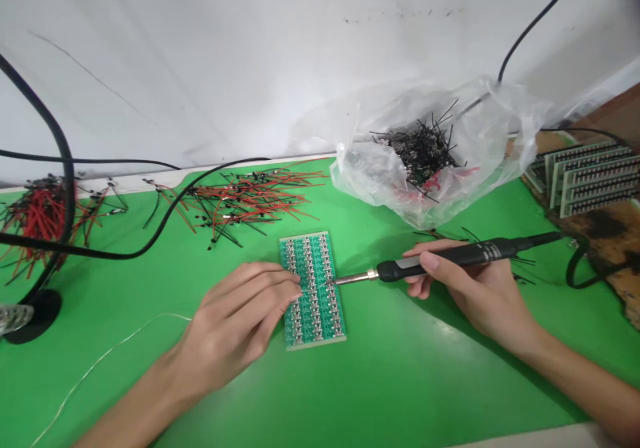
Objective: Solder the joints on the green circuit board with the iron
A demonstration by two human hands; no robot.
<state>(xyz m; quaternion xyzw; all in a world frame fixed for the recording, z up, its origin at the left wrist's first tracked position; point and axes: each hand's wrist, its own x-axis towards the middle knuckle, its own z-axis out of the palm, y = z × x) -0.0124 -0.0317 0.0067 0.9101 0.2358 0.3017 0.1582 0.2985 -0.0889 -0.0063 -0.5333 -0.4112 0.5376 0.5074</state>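
A green circuit board panel (pixel 324 315) with three columns of small metal contacts lies on the green mat. My left hand (pixel 240 308) rests at its left side, fingers pinched on thin solder wire (pixel 113 348) that trails to the lower left. The wire's end reaches over the middle column. From the right, my right hand (pixel 465 278) grips a black soldering iron (pixel 450 259) like a pen. Its metal tip points left and meets the right column of contacts, though whether it touches the solder I cannot tell.
Red and black wires (pixel 250 198) lie behind the board, with another bundle (pixel 37 215) far left. A clear plastic bag (pixel 370 175) holds black-wired parts. Several boards (pixel 595 178) stand on a scorched wooden piece (pixel 605 241) at right. Black cables (pixel 125 255) cross the left side.
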